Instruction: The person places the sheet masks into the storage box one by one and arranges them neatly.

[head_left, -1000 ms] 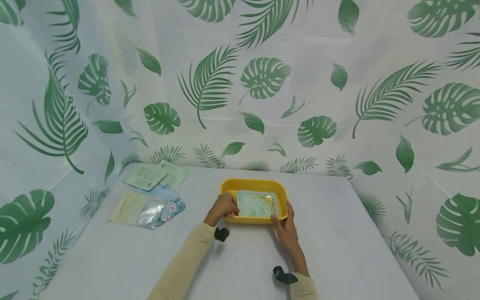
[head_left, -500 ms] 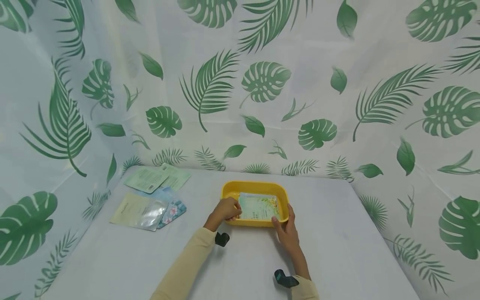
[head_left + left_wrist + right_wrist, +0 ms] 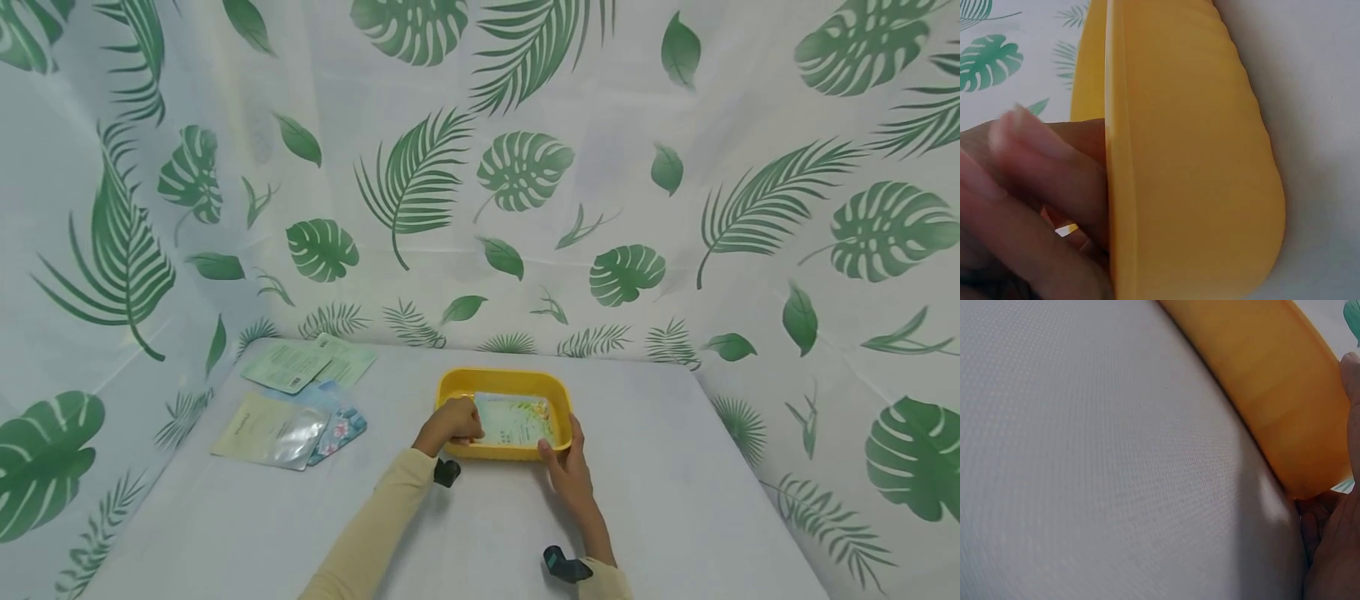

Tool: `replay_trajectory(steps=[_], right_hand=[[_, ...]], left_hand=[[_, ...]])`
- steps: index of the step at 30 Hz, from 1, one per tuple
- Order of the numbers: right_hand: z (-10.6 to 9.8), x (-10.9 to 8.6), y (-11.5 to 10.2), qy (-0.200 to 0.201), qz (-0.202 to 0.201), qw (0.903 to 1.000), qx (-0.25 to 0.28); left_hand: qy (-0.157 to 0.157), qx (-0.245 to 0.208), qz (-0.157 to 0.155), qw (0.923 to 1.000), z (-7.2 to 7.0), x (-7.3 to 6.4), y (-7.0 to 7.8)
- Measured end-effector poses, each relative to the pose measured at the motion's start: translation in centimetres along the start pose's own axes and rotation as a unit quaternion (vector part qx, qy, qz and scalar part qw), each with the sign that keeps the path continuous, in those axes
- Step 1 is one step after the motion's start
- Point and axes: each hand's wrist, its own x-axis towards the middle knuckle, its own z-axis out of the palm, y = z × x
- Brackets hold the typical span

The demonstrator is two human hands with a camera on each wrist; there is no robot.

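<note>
A yellow plastic tray stands near the middle of the table, with pale green sheet mask packets, printed with flowers, lying inside. My left hand reaches over the tray's front left rim, fingers curled at the left edge of the packets. In the left wrist view its fingers are behind the tray wall; I cannot tell whether they pinch a packet. My right hand grips the tray's front right corner, thumb over the rim and fingers along the outer side, which the right wrist view shows against the wall.
To the left on the white table lie more flat packets: two green ones at the back, a cream and silver one, and a blue floral one partly beneath it. A leaf-print curtain borders the back and sides.
My left hand has turned a little and its fingers have curled more at the packets' left edge. The right hand keeps its grip on the tray. The whole head view has shifted slightly.
</note>
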Motion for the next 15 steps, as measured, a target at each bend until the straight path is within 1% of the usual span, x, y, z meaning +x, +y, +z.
replay_trajectory(steps=[4,6,11,15], right_hand=[[-0.1,0.0,-0.1,0.007,0.001,1.0,-0.003],[-0.2,0.0,-0.1,0.008,0.003,1.0,-0.005],[0.0,0.0,-0.2,0.004,0.004,1.0,-0.003],[0.1,0.0,-0.1,0.009,0.002,1.0,-0.002]], left_hand=[[0.019,-0.024,0.007,0.9995,0.2,0.1,0.3],[0.039,-0.018,0.01,0.999,0.5,0.2,0.3],[0.09,-0.006,-0.004,0.9959,1.3,0.2,0.4],[0.124,-0.009,-0.011,0.9921,1.6,0.1,0.5]])
